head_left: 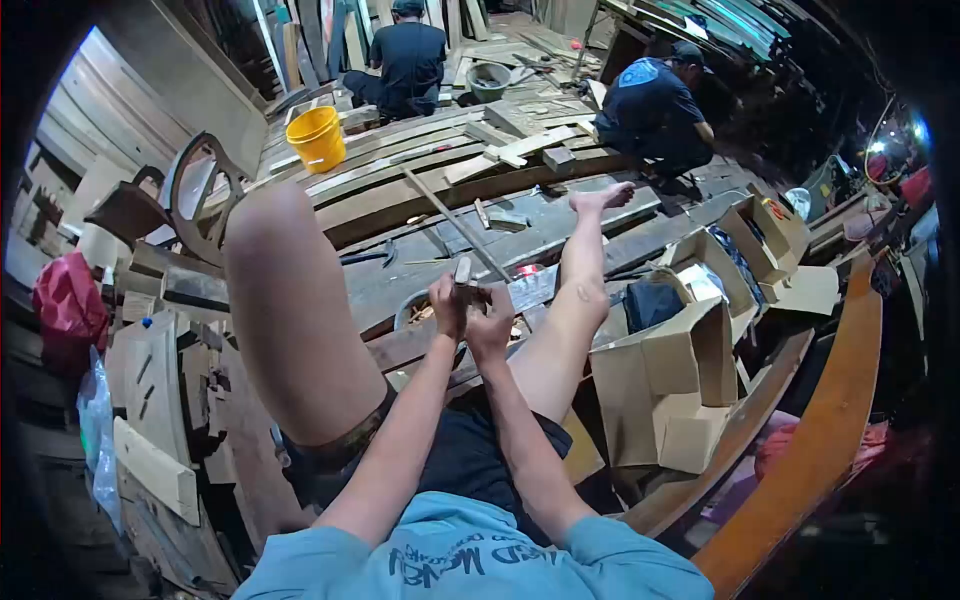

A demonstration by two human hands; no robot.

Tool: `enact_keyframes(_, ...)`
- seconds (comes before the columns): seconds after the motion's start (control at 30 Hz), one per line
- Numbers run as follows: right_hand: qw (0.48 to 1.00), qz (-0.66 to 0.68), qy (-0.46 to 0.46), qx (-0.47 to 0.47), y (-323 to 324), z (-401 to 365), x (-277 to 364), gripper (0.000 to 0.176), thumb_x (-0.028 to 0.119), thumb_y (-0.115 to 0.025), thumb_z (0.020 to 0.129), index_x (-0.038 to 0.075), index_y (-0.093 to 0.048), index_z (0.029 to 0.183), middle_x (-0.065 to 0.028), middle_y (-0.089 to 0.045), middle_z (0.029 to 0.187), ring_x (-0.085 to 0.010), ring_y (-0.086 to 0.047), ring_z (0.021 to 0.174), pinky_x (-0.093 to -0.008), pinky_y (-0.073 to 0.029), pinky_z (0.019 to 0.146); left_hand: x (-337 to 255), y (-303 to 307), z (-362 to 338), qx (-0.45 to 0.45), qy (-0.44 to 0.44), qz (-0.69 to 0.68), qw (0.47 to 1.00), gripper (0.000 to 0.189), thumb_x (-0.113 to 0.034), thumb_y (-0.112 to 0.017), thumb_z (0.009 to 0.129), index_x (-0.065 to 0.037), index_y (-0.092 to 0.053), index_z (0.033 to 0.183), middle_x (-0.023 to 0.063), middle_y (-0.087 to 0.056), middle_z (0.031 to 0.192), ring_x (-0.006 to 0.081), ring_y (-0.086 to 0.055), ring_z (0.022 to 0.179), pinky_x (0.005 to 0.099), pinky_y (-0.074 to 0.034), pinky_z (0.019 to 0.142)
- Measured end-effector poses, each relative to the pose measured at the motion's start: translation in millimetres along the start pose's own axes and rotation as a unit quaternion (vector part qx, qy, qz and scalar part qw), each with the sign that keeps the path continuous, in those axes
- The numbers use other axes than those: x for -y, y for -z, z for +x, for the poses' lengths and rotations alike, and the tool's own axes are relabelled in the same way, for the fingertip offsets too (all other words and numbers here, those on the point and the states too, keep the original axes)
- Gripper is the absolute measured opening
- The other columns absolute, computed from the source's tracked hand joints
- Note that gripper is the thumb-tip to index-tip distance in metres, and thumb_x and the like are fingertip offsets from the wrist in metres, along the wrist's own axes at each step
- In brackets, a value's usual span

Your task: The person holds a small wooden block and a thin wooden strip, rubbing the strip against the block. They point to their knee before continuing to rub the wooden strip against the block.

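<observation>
Both my hands are close together between my knees, above the wooden planks. My left hand (447,308) has its fingers curled around a small pale block (463,270) that sticks up between the hands. Just right of it, my right hand (490,320) is closed near the lower part of the block; what its fingers grip is too small to make out. Behind the hands, a long thin wooden stick (455,222) lies slanted over the planks. A dark hammer-like tool (372,256) rests to the left. Beneath the hands, a container with wood shavings (418,308) is partly hidden.
A yellow bucket (316,139) and a grey bucket (488,82) stand farther back. Two people (408,60) (655,112) crouch beyond the planks. Open cardboard boxes (665,375) sit at the right, beside a curved orange board (810,430). A carved chair part (205,190) is at the left.
</observation>
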State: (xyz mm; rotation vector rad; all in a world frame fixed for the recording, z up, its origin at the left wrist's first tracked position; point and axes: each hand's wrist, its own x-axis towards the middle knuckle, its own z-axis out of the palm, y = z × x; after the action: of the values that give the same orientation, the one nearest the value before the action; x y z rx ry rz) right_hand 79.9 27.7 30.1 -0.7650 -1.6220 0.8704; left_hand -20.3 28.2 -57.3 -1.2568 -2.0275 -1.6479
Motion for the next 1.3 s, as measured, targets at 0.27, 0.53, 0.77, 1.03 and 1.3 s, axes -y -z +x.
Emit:
enact_keyframes(0.27,1.000,0.027,-0.010,0.007,-0.1,5.9,1.7,0.019,-0.010,-0.042,0.061,-0.001,-0.050,0.076,-0.0137,-0.050,0.069,-0.0251,-0.052,0.066,-0.0309,-0.042,0.063,-16.5,-3.3,9.5,-0.032,-0.023,-0.023,0.999,0.008,-0.009,-0.059,0.069,-0.006,-0.054,0.075,0.0100,-0.049,0.062,0.0276,-0.050,0.057,0.0377,-0.037,0.051)
enact_keyframes(0.53,0.999,0.042,0.000,-0.009,0.1,8.7,8.0,0.025,-0.008,-0.039,0.056,-0.003,-0.047,0.079,-0.0189,-0.048,0.075,-0.0369,-0.048,0.074,-0.0388,-0.040,0.068,-13.6,-1.2,6.8,-0.043,-0.118,0.083,0.989,0.012,-0.007,-0.060,0.068,-0.003,-0.054,0.078,0.0115,-0.056,0.068,0.0281,-0.050,0.059,0.0376,-0.037,0.056)
enact_keyframes(0.77,0.998,0.052,0.028,-0.031,-3.1,7.2,-3.6,0.021,-0.010,-0.039,0.057,-0.003,-0.046,0.076,-0.0146,-0.046,0.067,-0.0251,-0.049,0.065,-0.0309,-0.041,0.064,-35.5,7.4,13.4,-0.044,-0.024,-0.029,0.998,0.006,-0.003,-0.051,0.074,-0.001,-0.050,0.069,0.0075,-0.050,0.058,0.0211,-0.048,0.055,0.0310,-0.038,0.050)
enact_keyframes(1.03,0.999,0.034,0.032,0.001,-0.8,9.4,-0.7,0.018,-0.010,-0.040,0.061,-0.002,-0.047,0.076,-0.0122,-0.048,0.067,-0.0212,-0.049,0.064,-0.0296,-0.041,0.062,-42.1,12.8,16.6,-0.058,-0.114,0.048,0.991,0.014,-0.012,-0.057,0.075,-0.002,-0.049,0.069,0.0097,-0.050,0.060,0.0244,-0.049,0.052,0.0344,-0.038,0.049)
enact_keyframes(1.3,0.998,0.053,-0.019,-0.011,2.0,4.5,9.7,0.014,-0.007,-0.045,0.063,-0.002,-0.048,0.076,-0.0146,-0.048,0.071,-0.0297,-0.048,0.069,-0.0344,-0.039,0.064,-12.5,0.5,-3.4,-0.010,0.033,-0.026,0.999,0.016,-0.017,-0.055,0.076,-0.002,-0.056,0.078,0.0098,-0.053,0.073,0.0174,-0.052,0.065,0.0331,-0.039,0.056)
